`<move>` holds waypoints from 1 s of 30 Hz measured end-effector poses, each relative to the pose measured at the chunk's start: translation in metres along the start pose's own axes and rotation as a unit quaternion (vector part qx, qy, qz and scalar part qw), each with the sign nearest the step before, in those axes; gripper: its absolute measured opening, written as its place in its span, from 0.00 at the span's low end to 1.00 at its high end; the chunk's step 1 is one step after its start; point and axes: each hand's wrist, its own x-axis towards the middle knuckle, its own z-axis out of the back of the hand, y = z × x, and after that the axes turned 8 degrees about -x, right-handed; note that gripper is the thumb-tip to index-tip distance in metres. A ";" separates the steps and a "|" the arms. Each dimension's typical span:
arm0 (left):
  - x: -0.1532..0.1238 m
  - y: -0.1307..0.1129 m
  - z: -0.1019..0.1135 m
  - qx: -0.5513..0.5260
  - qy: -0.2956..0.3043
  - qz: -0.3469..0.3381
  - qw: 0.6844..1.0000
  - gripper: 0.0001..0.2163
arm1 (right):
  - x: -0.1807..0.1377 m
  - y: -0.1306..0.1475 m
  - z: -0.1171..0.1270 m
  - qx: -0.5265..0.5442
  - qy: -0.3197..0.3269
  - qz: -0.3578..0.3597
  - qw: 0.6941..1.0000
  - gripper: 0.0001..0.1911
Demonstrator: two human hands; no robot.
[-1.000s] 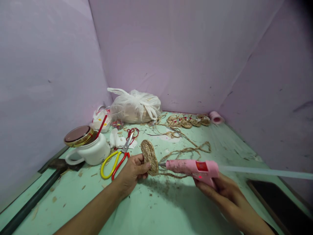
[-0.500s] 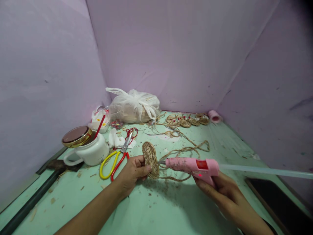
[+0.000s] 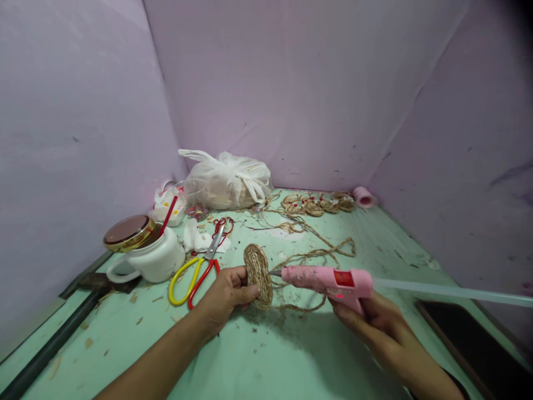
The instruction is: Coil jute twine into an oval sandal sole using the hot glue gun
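Note:
Between thumb and fingers my left hand (image 3: pixel 229 294) pinches a small sole-shaped piece of coiled jute twine (image 3: pixel 258 275), held upright above the table. From it a loose length of twine (image 3: pixel 306 255) trails over the tabletop behind. My right hand (image 3: pixel 383 333) is wrapped around the handle of a pink hot glue gun (image 3: pixel 325 279), whose red light is lit. Its metal nozzle is at the right edge of the coiled piece; whether they touch I cannot tell. A long clear glue stick (image 3: pixel 449 290) sticks out of the gun's back.
Yellow-and-red-handled scissors (image 3: pixel 200 272) lie left of my left hand. Beyond them stand a white mug (image 3: pixel 160 258) with a round lid and a hammer (image 3: pixel 62 328). At the back are a plastic bag (image 3: pixel 233 180), finished twine pieces (image 3: pixel 314 204) and a pink roll (image 3: pixel 365 197). A phone (image 3: pixel 470 339) lies right.
The coiled twine piece has shifted very slightly down and right against the nozzle. Both hands keep their holds, and the view has moved a little.

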 end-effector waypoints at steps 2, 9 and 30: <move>0.000 0.000 0.000 0.003 0.002 -0.001 1.000 0.17 | 0.000 -0.001 0.000 -0.002 -0.006 -0.001 1.000 0.10; -0.001 0.001 0.001 0.008 0.006 -0.001 1.000 0.16 | -0.002 -0.002 0.001 -0.004 -0.004 0.006 1.000 0.10; -0.001 0.001 0.000 0.007 0.012 0.006 1.000 0.17 | -0.002 0.001 0.001 -0.022 -0.007 0.024 0.999 0.10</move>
